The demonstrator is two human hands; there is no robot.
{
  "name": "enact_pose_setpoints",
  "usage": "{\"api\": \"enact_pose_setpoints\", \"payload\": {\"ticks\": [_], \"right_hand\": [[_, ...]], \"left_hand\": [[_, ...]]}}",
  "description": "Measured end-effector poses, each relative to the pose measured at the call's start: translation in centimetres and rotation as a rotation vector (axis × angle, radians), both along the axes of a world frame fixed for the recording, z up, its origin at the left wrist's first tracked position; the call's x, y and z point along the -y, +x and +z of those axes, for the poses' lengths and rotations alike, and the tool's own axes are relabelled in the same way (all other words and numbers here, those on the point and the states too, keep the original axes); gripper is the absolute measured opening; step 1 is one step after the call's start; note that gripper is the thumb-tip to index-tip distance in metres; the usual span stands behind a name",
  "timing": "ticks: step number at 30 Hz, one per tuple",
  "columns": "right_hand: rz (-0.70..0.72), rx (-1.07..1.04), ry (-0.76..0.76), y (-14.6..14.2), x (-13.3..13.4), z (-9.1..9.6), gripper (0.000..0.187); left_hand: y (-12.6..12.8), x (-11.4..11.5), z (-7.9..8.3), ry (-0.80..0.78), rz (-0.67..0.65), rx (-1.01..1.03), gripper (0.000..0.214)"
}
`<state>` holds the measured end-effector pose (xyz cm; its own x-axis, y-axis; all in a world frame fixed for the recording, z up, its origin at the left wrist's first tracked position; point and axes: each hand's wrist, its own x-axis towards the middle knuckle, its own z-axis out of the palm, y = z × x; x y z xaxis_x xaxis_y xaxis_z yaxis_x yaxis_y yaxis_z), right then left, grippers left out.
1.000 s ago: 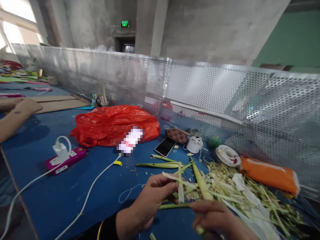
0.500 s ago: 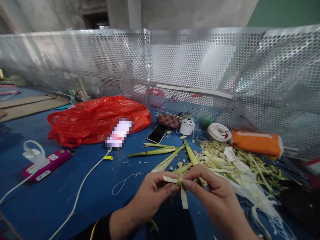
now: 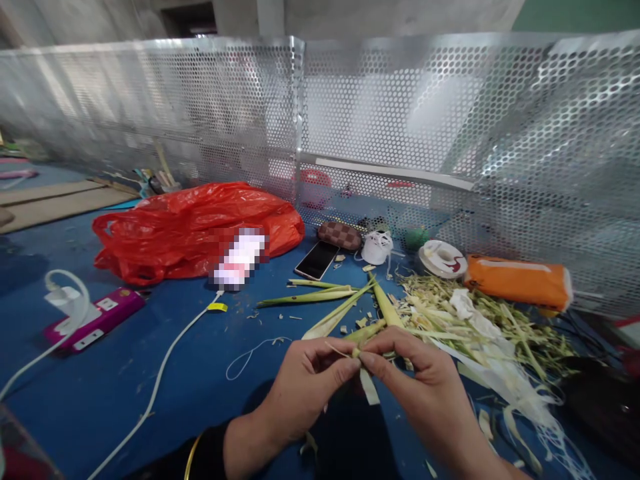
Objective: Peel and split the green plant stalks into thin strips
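My left hand (image 3: 304, 387) and my right hand (image 3: 417, 387) meet at the fingertips low in the middle of the head view. Both pinch a small knot of pale green leaf strips (image 3: 358, 351), with a short strip end (image 3: 370, 388) hanging below it. Just beyond the fingers lie long green leaf blades (image 3: 320, 295) on the blue table (image 3: 115, 387). A heap of leaf trimmings (image 3: 480, 327) spreads to the right of my right hand.
A red plastic bag (image 3: 195, 223), a phone (image 3: 316, 260), a brown pouch (image 3: 340, 235), a thread spool (image 3: 443, 259) and an orange packet (image 3: 517, 283) lie by the perforated metal fence (image 3: 400, 127). A pink power strip (image 3: 95, 320) with white cables sits at left.
The view dipped down and rightward. My right hand rose from the lower edge to meet the left at the leaf knot, and both now pinch it closer together.
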<state>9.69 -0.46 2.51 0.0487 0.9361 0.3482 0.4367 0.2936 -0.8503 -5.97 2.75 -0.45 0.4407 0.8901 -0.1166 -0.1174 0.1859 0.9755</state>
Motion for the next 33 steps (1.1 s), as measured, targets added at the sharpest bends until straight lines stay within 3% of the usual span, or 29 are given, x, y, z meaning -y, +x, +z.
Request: {"api": "enact_pose_setpoints", "payload": {"ticks": [4,15,20,24,33], "right_hand": [[0.036,0.068,-0.01,0.3,-0.1,0.1,0.015],[-0.043,0.143,-0.056,0.2,-0.2,-1.1,0.013],[0.009,0.271,0.163,0.3,-0.1,-0.7,0.005],[0.118,0.558,0.434,0.0,0.1,-0.5,0.017],[0.115,0.695,0.554,-0.8,0.1,-0.6,0.017]], "left_hand": [[0.0,-0.1,0.1,0.008,-0.006,0.004,0.033],[0.3,0.0,0.0,-0.128,0.082,0.023,0.035],[0.1,-0.1,0.4,-0.101,0.08,0.059,0.029],[0.1,-0.1,0.6,-0.108,0.076,0.097,0.028],[0.1,0.0,0.5,-0.134,0.067,0.095,0.029]]}}
